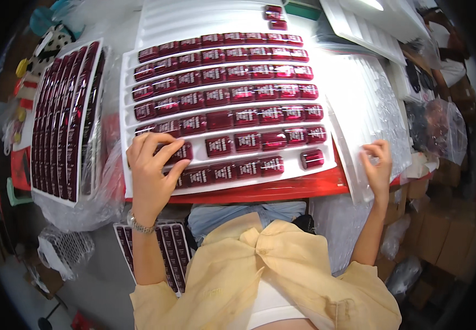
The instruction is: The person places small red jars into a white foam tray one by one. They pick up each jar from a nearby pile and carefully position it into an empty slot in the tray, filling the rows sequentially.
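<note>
Glossy dark-red cases (219, 146) fill the white tray (326, 159); left hand (151, 168), fingers spread, presses them at eight o'clock; right hand (378, 168) pinches clear bags (392, 118) at three.

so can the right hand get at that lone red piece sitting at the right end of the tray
Probably yes. The lone red piece lies uncovered on the white tray, just left of the right hand, which rests on a stack of white trays. Nothing lies between them.
</note>
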A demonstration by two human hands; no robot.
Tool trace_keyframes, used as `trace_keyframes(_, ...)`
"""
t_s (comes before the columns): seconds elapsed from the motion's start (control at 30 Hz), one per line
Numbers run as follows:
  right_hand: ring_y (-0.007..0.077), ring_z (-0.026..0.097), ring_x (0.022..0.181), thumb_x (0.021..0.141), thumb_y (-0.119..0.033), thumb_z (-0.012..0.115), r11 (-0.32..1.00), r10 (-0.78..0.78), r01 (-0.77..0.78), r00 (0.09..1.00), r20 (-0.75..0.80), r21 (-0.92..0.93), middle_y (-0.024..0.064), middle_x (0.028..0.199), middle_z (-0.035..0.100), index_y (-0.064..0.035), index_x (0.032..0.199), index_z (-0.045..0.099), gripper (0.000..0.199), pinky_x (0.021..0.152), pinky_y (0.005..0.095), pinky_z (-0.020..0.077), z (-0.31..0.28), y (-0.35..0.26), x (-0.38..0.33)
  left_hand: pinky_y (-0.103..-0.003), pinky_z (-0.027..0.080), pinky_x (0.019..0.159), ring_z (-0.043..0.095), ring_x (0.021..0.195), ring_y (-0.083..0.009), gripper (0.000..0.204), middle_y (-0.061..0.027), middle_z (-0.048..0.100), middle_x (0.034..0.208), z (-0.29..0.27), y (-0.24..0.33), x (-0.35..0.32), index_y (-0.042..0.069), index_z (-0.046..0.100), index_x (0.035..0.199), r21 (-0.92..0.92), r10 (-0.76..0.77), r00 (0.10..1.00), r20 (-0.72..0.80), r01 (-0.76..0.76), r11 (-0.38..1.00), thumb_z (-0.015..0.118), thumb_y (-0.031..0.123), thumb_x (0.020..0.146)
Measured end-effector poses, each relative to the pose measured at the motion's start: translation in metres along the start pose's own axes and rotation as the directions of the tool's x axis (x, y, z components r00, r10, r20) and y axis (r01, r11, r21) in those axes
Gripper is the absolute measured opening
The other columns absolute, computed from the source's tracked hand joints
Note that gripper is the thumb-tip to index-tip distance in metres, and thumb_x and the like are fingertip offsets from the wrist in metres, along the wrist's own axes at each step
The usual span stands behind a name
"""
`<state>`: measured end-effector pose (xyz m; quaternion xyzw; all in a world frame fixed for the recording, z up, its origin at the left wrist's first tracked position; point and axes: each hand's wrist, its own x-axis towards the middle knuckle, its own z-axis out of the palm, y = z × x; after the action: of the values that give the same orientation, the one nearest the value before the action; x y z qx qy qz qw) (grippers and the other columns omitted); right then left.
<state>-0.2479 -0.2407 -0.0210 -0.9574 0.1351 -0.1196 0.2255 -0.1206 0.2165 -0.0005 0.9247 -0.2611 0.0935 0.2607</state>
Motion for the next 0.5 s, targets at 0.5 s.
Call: trace_keyframes(0.5, 0.0040, 0.050, 0.060, 0.077, -0.005, 0.074, 0.755, -0.498, -0.048, 0.607, 0.619, 0.654, 0.0002, 0.070, 0.058, -0.0004, 0.078, 0.060, 0.015, 0.053, 0.0214, 0.0396, 0.067, -0.235, 0.048, -0.035, 0.050, 0.077, 0.062, 0.090, -0.0269, 0.040, -0.0104, 0.063, 0.100, 0.012, 0.032, -0.015, 0.004, 0.065, 0.102, -0.610, 0.007, 0.993, -0.118, -0.078, 0.788, 0.080, 0.008, 0.066)
